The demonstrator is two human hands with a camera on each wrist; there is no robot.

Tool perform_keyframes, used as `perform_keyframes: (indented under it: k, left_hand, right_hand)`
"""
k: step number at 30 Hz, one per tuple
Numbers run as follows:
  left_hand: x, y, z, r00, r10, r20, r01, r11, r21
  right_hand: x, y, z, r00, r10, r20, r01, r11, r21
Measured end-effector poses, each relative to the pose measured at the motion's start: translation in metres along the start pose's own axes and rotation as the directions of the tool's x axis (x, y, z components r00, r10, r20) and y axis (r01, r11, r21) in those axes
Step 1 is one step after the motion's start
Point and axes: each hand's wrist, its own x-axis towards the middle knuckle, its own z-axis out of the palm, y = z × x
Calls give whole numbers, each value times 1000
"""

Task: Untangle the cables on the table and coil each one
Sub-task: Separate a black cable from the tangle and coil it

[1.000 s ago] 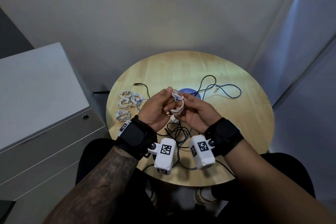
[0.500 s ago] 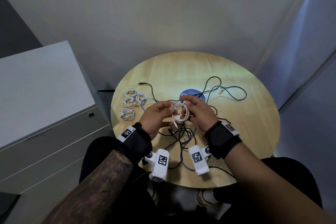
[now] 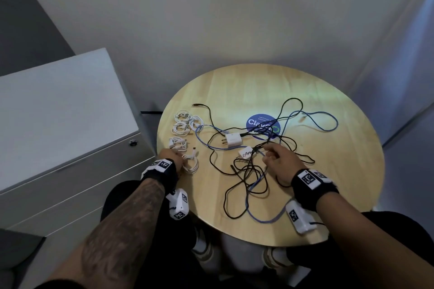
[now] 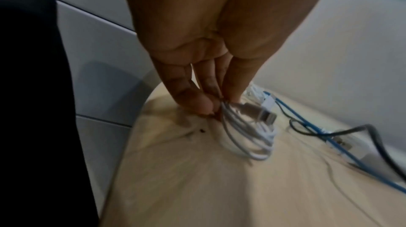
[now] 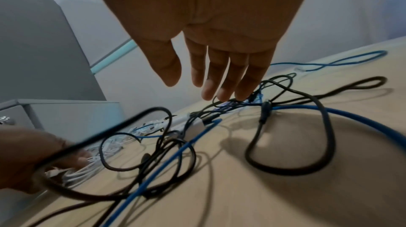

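On the round wooden table, my left hand pinches a coiled white cable that lies on the wood at the near left edge; the left wrist view shows thumb and fingertips closed on the coiled white cable. Several more white coils lie just beyond it. My right hand hovers with straight fingers and nothing in it over a tangle of black cable and blue cable. In the right wrist view, the right hand hangs just above the black cable and blue cable.
A white charger plug and a small white tag sit inside the tangle. A blue round sticker marks the table's middle. A grey drawer cabinet stands close on the left, walls behind and to the right.
Both hands held the white coil above the table's middle. Now the left hand has brought it down to the left edge by the other coils, and the right hand has let go and moved over the tangle.
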Motion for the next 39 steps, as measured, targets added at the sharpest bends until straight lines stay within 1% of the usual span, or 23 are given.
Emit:
perform_keyframes:
  k: [3,6,11,14,19,22,24,27,30,32,34,36,38,39]
  left_hand:
    - [0,2,4,997,26,-70,-23,999,43]
    - [0,3,5,995,47,-83,-43,997,58]
    - [-1,4,1,995,28,-100,-36,997,-73]
    - [-2,4,-3,997,1,-76,-11,991,-131]
    - [0,1,-5,999,-34,-32,30,992,-120]
    - [7,-7,0,998,-57,2,57,991,-120]
    - [8,-11,7,999,-40,20,41,995,-86]
    - [3,-13,16,1000,-3,4,3,1000,-18]
    - [-2,-17,24,1000,16,-15,-17,1000,-9]
    - [-5,-20,26,998,35,-42,-38,998,-54]
    - [-13,-22,25,998,36,-61,-46,985,-169]
    - [-22,-22,25,999,21,-48,-35,952,-304]
    - [-29,-20,24,999,18,-33,-29,920,-390]
    - [-32,-18,25,999,21,-24,-29,905,-425]
  right_hand:
    - [3,5,2,999,18,28,-17,999,-48]
    - [4,10,7,998,29,56,-24,995,-93]
    - [1,10,8,998,19,63,-12,994,-112]
    - [1,8,7,998,22,53,-16,995,-103]
    - [-2,0,4,998,21,59,-15,994,-107]
    - [-6,-7,3,999,-25,41,28,997,-75]
    - [-8,-14,2,996,-87,7,87,994,-68]
    - [-8,-31,4,984,-171,-38,168,982,-81]
    - [-9,-53,15,969,-243,-37,240,968,-70]
    - [-10,-68,28,960,-281,-6,280,957,-69]
    - [-9,-82,42,963,-265,48,268,962,-49]
    - [-7,-95,60,972,-194,131,202,978,-53]
    - [-5,-105,80,973,-119,196,139,986,-94]
    - [-5,-109,90,974,-72,215,87,994,-62]
